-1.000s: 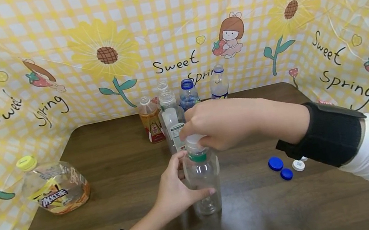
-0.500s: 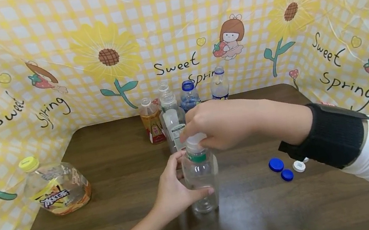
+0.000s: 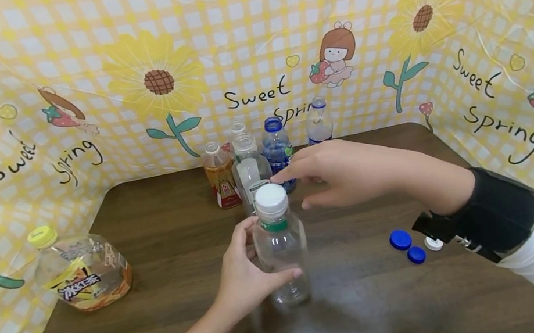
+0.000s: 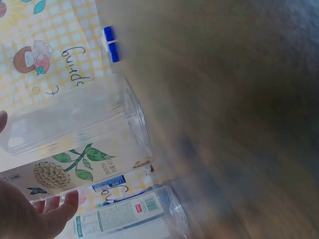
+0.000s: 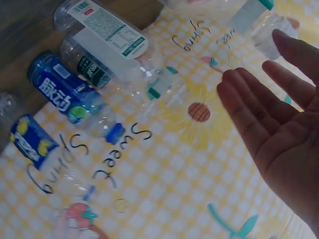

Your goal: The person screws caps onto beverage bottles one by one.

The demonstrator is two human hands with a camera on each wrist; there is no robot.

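Note:
A clear plastic bottle (image 3: 284, 252) with a green neck band stands upright at the middle of the table, a white cap (image 3: 270, 198) on its neck. My left hand (image 3: 241, 268) grips its body from the left, thumb across the near side. In the left wrist view the bottle (image 4: 75, 119) shows a label with a leafy plant drawing. My right hand (image 3: 347, 170) is just right of the cap, off it, fingers extended and holding nothing. The right wrist view shows that hand (image 5: 281, 119) with its palm exposed near the bottle's top.
Behind stand several uncapped bottles: an orange-labelled one (image 3: 222, 183), a clear one (image 3: 249, 166), a blue one (image 3: 276, 144) and another clear one (image 3: 318, 122). A large yellow-capped bottle (image 3: 80, 274) is at left. Loose blue caps (image 3: 400, 239) and a white cap (image 3: 433, 243) lie at right.
My right hand has let go of the white cap and moved slightly right, its fingers extending. The bottle, still in my left hand, has shifted a little left.

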